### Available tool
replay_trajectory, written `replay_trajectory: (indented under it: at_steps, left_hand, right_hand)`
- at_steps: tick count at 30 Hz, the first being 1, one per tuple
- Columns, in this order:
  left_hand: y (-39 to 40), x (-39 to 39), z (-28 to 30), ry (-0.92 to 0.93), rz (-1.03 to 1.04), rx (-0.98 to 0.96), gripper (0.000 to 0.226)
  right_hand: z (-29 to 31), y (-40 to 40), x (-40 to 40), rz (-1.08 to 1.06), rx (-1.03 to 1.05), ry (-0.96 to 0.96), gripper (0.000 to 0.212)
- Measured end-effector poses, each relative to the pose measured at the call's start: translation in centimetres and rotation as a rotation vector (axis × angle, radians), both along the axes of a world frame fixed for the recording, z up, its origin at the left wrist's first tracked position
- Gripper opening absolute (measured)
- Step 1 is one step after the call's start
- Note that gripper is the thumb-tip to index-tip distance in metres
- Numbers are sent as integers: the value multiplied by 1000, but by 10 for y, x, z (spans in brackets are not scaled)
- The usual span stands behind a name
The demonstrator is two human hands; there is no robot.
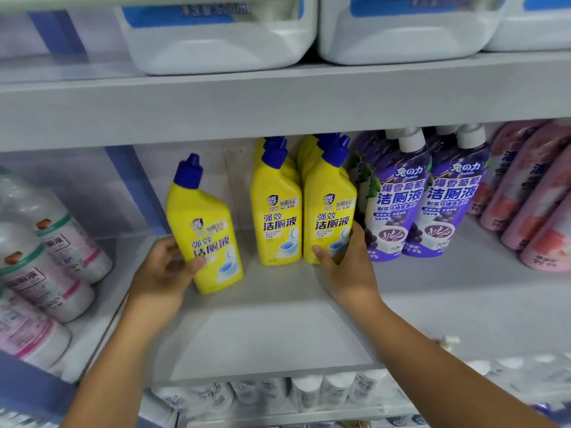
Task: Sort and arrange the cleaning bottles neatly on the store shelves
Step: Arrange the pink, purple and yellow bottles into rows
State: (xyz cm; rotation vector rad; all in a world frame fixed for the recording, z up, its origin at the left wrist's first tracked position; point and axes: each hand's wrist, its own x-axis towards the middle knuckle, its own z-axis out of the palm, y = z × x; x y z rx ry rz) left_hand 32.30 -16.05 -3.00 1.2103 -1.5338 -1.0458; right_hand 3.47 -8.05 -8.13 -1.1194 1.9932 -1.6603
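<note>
My left hand (163,270) grips a yellow toilet-cleaner bottle with a blue cap (204,230), tilted a little to the left, its base on the grey shelf (272,329). Two rows of the same yellow bottles stand further right; the front ones are the middle bottle (276,211) and the right bottle (329,211). My right hand (343,261) holds the lower part of the right front bottle, thumb on its front and fingers round its right side. Purple bottles with white caps (423,205) stand right beside that row.
Pink bottles (531,196) lean at the far right. White and pink bottles (46,257) fill the neighbouring shelf bay on the left. Large white jugs (216,47) sit on the shelf above. White-capped bottles (321,390) stand on the shelf below.
</note>
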Motion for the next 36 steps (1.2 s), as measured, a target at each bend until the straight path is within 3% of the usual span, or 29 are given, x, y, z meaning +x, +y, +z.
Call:
replay_trajectory:
  at_steps: [6,21,30,34,36]
  left_hand:
    - [52,-51,-11,66,-169,-4,43]
    - [38,-101,-17,-40,-61,-163,32]
    - [32,-99,-21,30,-87,-139,37]
    - [24,-96,-19,176,-41,-76,42]
    - [10,-97,-14,299,-34,21,63]
  right_hand:
    - [0,0,1,0,-7,-5,67]
    - [5,6,-1,31,13,-56,68]
    - [6,6,-1,32,23,-31,68]
    - [18,8,3,33,-41,-121,50]
    - [33,8,1,51,-116,-294,41]
